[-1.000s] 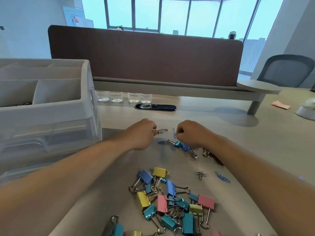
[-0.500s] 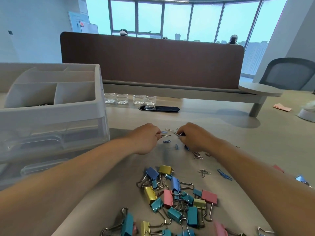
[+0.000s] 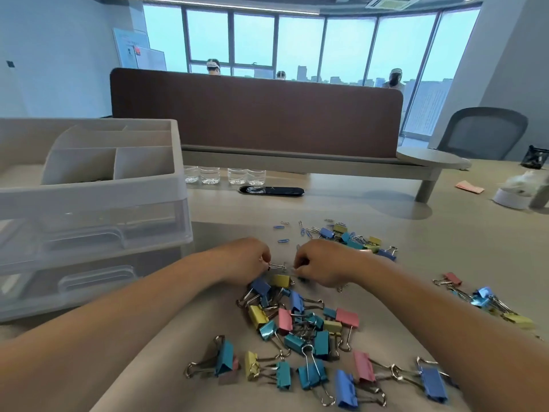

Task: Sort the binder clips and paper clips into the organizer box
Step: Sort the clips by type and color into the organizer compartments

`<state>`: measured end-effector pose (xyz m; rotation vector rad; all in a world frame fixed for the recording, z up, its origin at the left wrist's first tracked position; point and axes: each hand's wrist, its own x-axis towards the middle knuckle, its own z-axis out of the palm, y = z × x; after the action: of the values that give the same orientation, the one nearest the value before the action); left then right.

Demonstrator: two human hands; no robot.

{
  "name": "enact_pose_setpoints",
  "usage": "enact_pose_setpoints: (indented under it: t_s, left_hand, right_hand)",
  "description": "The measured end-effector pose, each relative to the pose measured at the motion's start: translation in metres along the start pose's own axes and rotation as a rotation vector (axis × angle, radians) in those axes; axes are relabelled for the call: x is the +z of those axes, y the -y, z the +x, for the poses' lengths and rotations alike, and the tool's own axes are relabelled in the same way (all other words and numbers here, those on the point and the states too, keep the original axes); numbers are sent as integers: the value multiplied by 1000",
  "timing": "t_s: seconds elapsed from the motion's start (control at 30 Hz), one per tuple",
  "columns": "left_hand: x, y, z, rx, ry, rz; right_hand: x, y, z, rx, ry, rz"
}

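Left hand [image 3: 249, 261] pinches a small clip [image 3: 277, 266], wire lying sideways toward my right hand [image 3: 322, 264], curled, contents unclear. The organizer box [image 3: 89, 197] stands off left, nearer the left hand; binder clips [image 3: 285, 319] below.

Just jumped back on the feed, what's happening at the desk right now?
A person is sorting clips by hand. The left hand pinches a small silver clip at the far edge of the binder clip pile; the right hand is curled beside it, its contents hidden. Loose paper clips lie farther out, and the organizer box stands to the left.
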<state>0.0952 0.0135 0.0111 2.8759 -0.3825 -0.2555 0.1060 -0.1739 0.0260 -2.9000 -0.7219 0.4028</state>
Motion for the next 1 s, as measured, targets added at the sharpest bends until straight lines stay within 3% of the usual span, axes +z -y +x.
enact_pose_setpoints:
  t_s: [0.27,0.4,0.53,0.73,1.0]
  left_hand:
    - [2,-12,-23,21,-51,2]
    - [-1,-24,-27,48,-167,11]
    - [-6,-46,-22,125,-220,4]
    - [-4,-75,-7,178,-175,5]
    - [16,-112,27,186,-24,94]
  right_hand:
    - [-2,12,-27,16,-75,111]
    - [-5,9,-34,4,-70,178]
    - [-13,-8,-39,37,-197,144]
    - [-17,-45,-54,168,-250,92]
    - [-10,-82,-77,350,-148,-2]
